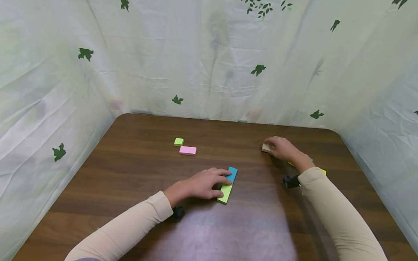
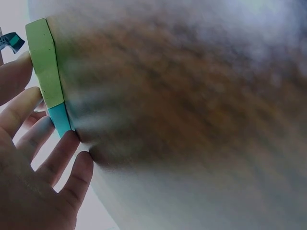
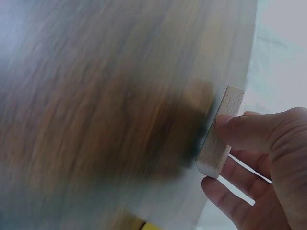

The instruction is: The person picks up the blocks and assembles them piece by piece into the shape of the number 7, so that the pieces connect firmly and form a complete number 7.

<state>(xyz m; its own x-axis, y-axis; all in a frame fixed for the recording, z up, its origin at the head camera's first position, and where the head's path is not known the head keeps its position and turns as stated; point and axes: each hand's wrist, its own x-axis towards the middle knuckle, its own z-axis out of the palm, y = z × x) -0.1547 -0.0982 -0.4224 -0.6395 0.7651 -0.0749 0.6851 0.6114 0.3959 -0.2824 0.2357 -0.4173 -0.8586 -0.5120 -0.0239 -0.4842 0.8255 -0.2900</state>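
My left hand (image 1: 205, 183) rests on a light-green block (image 1: 224, 194) and a blue block (image 1: 233, 174), which lie end to end on the table. In the left wrist view, its fairly straight fingers touch one long side of the green block (image 2: 46, 67) and the blue block (image 2: 58, 119). Farther back on the right, my right hand (image 1: 283, 148) pinches a plain wooden block (image 1: 266, 148). The right wrist view shows the thumb across the face of this wooden block (image 3: 216, 148), other fingers behind it.
A pink block (image 1: 187, 151) and a small light-green block (image 1: 178, 141) lie toward the back left. Yellow (image 1: 323, 172) and teal (image 1: 311, 160) pieces show partly from behind the right forearm. Pale leaf-patterned sheets (image 1: 209, 72) enclose the brown table (image 1: 147, 145) at its back and sides.
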